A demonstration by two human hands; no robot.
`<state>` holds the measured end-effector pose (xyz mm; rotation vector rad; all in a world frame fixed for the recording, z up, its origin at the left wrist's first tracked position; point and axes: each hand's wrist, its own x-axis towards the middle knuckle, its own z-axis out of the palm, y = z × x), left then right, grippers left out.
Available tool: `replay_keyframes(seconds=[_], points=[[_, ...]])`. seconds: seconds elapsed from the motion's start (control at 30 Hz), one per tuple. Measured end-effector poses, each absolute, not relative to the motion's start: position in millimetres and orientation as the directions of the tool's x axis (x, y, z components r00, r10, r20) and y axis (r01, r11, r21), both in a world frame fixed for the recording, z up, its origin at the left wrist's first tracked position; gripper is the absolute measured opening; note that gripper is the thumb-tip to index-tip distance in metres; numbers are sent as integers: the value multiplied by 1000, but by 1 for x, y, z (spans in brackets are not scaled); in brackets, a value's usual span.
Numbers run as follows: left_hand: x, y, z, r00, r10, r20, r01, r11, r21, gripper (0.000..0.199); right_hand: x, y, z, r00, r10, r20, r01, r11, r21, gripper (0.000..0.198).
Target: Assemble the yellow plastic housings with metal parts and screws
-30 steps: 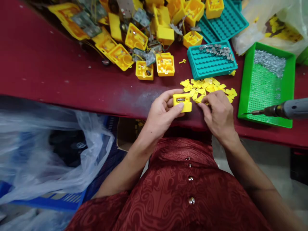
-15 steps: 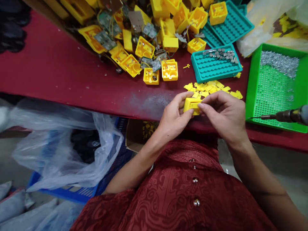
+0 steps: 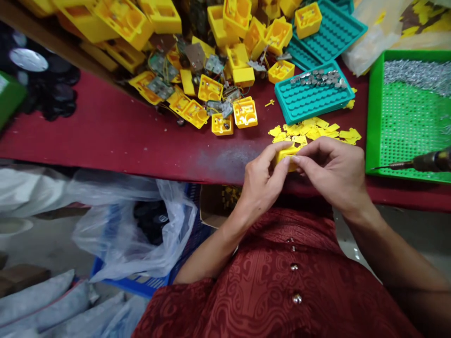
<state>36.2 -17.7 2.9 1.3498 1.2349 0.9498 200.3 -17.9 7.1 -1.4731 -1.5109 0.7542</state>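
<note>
A small yellow plastic case (image 3: 286, 153) is held between my hands just above the table's front edge. My left hand (image 3: 263, 176) wraps round its left side, thumb pressed on the near face. From the right, my right hand (image 3: 331, 171) pinches at the case's right end with thumb and forefinger. The fingers cover most of the case, so its open or closed state does not show. Right behind it lies a pile of flat yellow plastic pieces (image 3: 317, 129), thin plates with small tabs.
Teal trays (image 3: 299, 103) hold silver button cells. A green basket (image 3: 374, 117) contains screws, with an electric screwdriver (image 3: 428, 162) over its front. Yellow cases with circuit boards (image 3: 210, 88) crowd the back. A blue crate (image 3: 141, 284) with plastic bags stands below, left.
The case has turned in my hands, and my left thumb has moved across its face to meet my right fingertips. The camera view has shifted left.
</note>
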Motion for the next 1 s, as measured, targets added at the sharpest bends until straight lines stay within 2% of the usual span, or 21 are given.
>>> replay_keyframes(seconds=[0.1, 0.23, 0.33, 0.43, 0.5, 0.57, 0.63, 0.7, 0.77, 0.87, 1.0], points=[[34, -15, 1, 157, 983, -97, 147, 74, 986, 19, 201, -13, 13, -1, 981, 196, 524, 167, -835, 6], [34, -13, -5, 191, 960, -205, -60, 219, 974, 26, 206, -5, 19, -107, 968, 226, 574, 246, -781, 11], [34, -13, -9, 221, 948, -228, -170, 268, 948, 37, 211, -5, 18, -43, 969, 243, 556, 225, -800, 19], [33, -13, -10, 227, 952, -206, -192, 251, 949, 36, 215, -8, 12, -7, 978, 210, 517, 183, -836, 24], [32, -14, -9, 232, 957, -176, -146, 213, 966, 30, 216, -11, 7, -49, 990, 128, 481, 136, -866, 25], [31, -15, -9, 243, 961, -132, -65, 152, 986, 25, 217, -12, 4, -85, 996, -29, 417, 10, -909, 29], [31, -17, -10, 290, 949, -124, 11, 126, 992, 29, 217, -12, 2, -112, 975, -194, 305, -152, -940, 35], [31, -18, -12, 313, 944, -105, 80, 84, 993, 29, 217, -12, 2, -140, 951, -277, 211, -244, -946, 38], [31, -20, -14, 311, 948, -66, 112, 33, 993, 27, 216, -14, 5, -112, 962, -249, 202, -223, -954, 35], [33, -21, -15, 326, 945, -28, 91, -2, 996, 27, 214, -18, 9, -27, 994, -109, 310, -95, -946, 27], [42, -18, -13, 342, 939, -50, 7, 51, 999, 27, 216, -27, 15, 15, 1000, -13, 398, -17, -917, 24]])
